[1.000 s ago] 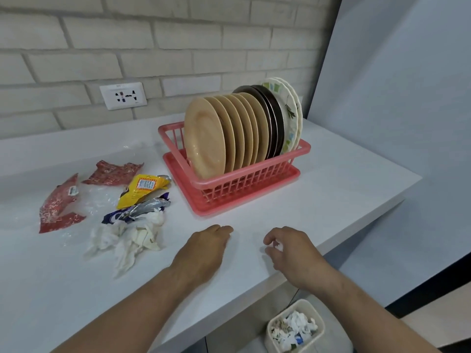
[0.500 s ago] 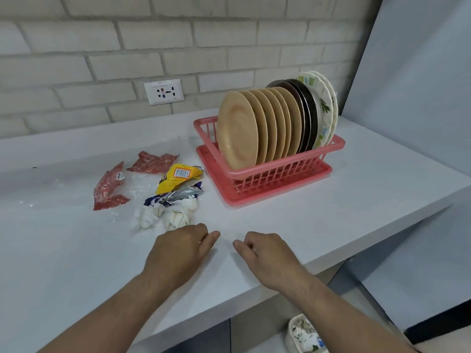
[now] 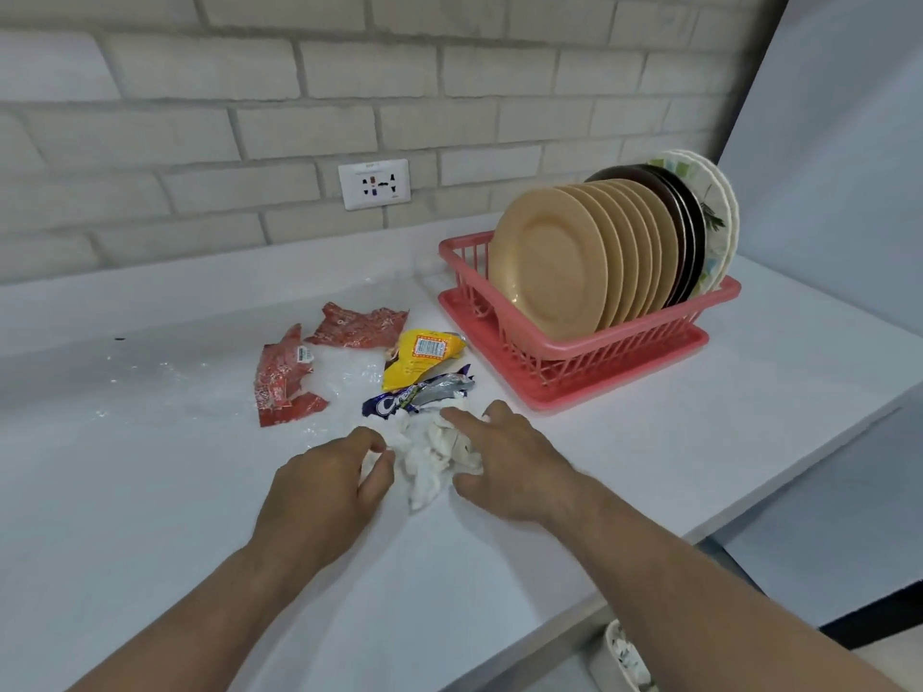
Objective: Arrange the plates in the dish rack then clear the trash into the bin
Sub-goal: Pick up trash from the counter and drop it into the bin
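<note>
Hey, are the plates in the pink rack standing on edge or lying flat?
Standing on edge. The plates stand in a row inside the dish rack, their rims rising well above its wall.

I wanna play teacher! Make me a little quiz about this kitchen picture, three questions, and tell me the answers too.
1. True or false: the plates stand on edge in the pink dish rack.
2. What do the left hand and right hand both touch? A yellow wrapper, B crumpled tissue, C red wrapper.
3. Fill the gap: the bin sits ___ the counter edge.
Key: 1 true; 2 B; 3 below.
</note>
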A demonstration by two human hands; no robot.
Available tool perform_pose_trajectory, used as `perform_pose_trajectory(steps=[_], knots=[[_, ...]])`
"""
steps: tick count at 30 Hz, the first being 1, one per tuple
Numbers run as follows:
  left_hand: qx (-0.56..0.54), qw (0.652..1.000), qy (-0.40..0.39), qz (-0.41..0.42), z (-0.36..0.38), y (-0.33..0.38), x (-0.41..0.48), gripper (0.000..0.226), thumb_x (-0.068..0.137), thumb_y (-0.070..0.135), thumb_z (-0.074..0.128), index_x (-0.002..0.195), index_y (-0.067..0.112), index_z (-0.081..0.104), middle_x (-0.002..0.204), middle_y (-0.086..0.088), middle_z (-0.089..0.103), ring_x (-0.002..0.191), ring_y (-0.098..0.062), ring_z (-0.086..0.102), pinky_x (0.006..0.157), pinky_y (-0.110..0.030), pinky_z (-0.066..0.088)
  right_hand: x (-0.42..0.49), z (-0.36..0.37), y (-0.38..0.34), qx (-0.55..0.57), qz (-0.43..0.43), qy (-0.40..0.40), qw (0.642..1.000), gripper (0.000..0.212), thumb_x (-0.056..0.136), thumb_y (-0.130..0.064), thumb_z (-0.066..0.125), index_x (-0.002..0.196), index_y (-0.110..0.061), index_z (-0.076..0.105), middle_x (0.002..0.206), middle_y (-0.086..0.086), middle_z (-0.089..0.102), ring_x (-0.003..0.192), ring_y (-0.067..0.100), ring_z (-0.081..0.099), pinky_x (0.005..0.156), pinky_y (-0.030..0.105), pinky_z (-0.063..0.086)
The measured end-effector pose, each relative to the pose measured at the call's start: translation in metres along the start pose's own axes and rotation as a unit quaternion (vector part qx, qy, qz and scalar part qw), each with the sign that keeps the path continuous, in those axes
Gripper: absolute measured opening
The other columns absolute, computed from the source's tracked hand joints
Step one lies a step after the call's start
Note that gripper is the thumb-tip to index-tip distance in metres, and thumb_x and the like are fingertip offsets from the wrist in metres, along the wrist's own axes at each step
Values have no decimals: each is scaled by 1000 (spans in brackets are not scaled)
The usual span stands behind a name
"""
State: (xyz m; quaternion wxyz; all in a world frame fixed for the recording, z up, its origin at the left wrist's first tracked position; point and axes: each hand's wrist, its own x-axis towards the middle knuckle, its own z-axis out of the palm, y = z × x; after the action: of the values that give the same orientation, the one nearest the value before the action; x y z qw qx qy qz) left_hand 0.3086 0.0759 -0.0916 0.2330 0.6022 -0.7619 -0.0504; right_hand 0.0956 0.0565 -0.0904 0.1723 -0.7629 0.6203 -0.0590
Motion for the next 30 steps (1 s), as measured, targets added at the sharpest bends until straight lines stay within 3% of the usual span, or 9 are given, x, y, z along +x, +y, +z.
perform_pose_trajectory(steps=[3,6,10,12,17,21,25,27,30], knots=[[-12,999,-34,13,-2,-3,-1,29,92,50,44,113,33,54,67,6,51,73,-18,56,61,-30,38,8,3,-2,-32,30,-36,998,70,87,-45,54,145,-50,16,135,6,32,123,31,39,98,44,43],[-14,996,-79,24,0,2,1,39,91,57,40,123,37,46,91,4,66,87,-19,62,68,-30,42,4,8,-4,-22,40,-5,999,47,91,-46,52,135,-42,34,124,8,39,114,32,48,92,42,47],[24,990,-134,43,13,21,5,62,89,63,38,142,34,22,109,3,65,97,-23,61,76,-33,45,-12,8,3,4,76,18,997,30,93,-43,51,119,-32,43,112,6,44,98,30,55,83,40,49],[49,986,-158,32,23,31,11,67,89,64,37,144,30,19,114,0,63,100,-25,60,78,-34,46,-23,5,12,18,89,25,996,28,92,-43,52,116,-31,43,111,4,46,96,28,55,80,37,47],[110,980,-164,14,46,46,19,41,95,54,35,114,20,50,103,-1,64,92,-24,61,67,-32,41,-51,-5,39,91,90,66,990,20,90,-42,53,101,-30,40,95,-5,51,82,16,51,65,29,40],[81,986,-146,11,55,55,19,31,98,45,35,101,20,53,103,-2,61,94,-24,58,71,-32,41,-66,-8,62,143,81,82,983,23,92,-40,49,109,-28,41,93,-9,55,79,12,53,62,27,39],[56,990,-128,2,62,70,11,30,95,48,43,73,27,42,106,-5,51,97,-25,50,79,-32,41,-68,-9,76,160,45,75,983,34,93,-40,47,124,-27,48,108,-8,59,95,15,55,84,32,45],[29,992,-126,-13,65,76,3,36,93,50,44,64,32,31,107,-4,48,97,-24,50,78,-30,41,-66,-10,80,173,32,66,982,25,94,-40,47,114,-26,55,97,-11,61,90,12,56,82,30,46],[-14,996,-80,-24,72,89,-4,29,94,42,48,72,25,38,101,-1,47,89,-20,49,75,-29,42,-67,-17,91,245,34,38,968,20,95,-42,47,93,-24,57,77,-13,58,71,8,53,66,25,42]])
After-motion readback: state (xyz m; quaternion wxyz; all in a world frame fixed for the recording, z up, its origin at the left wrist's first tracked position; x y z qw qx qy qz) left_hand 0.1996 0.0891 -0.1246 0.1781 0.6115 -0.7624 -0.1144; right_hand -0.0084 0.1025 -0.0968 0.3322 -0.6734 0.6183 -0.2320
